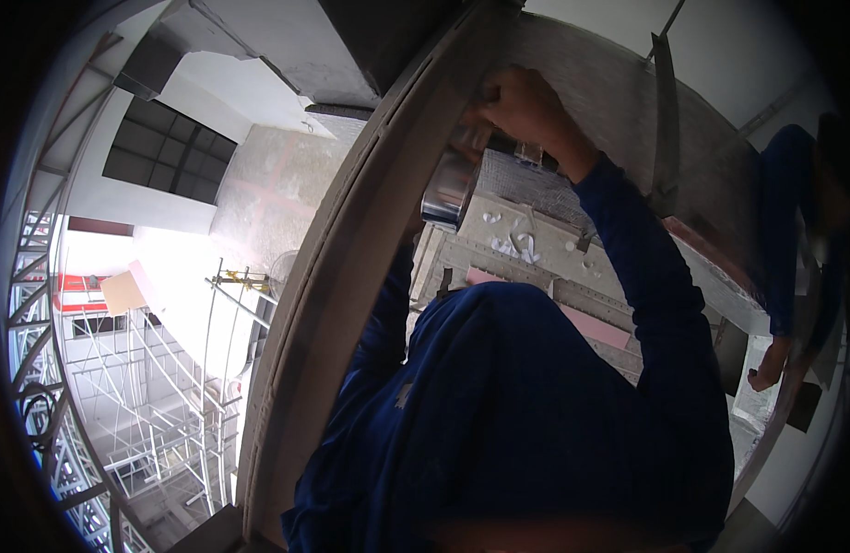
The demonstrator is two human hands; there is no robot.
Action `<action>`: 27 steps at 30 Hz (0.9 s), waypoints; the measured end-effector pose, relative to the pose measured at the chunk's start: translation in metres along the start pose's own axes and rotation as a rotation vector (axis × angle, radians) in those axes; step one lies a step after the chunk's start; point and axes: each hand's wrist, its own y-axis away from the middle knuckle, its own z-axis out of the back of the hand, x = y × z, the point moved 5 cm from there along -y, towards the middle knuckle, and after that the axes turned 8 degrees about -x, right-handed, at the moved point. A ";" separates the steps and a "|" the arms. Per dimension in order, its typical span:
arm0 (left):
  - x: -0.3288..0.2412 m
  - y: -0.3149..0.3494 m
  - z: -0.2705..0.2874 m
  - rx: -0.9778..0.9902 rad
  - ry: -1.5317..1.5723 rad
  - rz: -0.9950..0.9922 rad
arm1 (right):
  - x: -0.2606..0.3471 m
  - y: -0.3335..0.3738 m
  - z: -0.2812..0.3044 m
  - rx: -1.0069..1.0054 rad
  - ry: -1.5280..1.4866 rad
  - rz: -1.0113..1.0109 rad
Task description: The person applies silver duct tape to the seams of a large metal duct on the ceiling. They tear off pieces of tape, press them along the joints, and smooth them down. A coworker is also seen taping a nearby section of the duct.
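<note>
My right hand (528,103) is raised at the top middle, fingers curled closed against the long grey beam-like edge (388,157). Whatever lies inside those fingers, if anything, is hidden. Just below it is a dim, blurred patch that may be part of my left hand (468,136); its fingers do not show clearly. My left sleeve (388,313) passes behind the grey edge. Under the two hands hangs a shiny silver roll-like thing (449,189), close to the blurred patch; I cannot tell what grips it. A silver foil-faced surface (536,189) lies beside it.
White scraps (517,247) and pink strips (591,324) lie on a grey perforated platform (485,226) below. A co-worker's hand (768,364) and dark blue sleeve show at the right. Metal scaffolding (204,424) stands far below at left. A dark strap or bar (665,120) crosses the upper right.
</note>
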 end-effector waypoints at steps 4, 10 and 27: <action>-0.001 0.003 0.003 -0.007 -0.006 -0.009 | -0.001 -0.003 0.006 0.088 -0.032 -0.030; -0.001 0.005 0.004 -0.020 -0.002 -0.032 | -0.001 0.004 0.001 0.058 -0.023 -0.028; 0.000 0.018 0.003 -0.040 -0.001 -0.113 | 0.011 0.023 0.005 -0.065 -0.112 0.181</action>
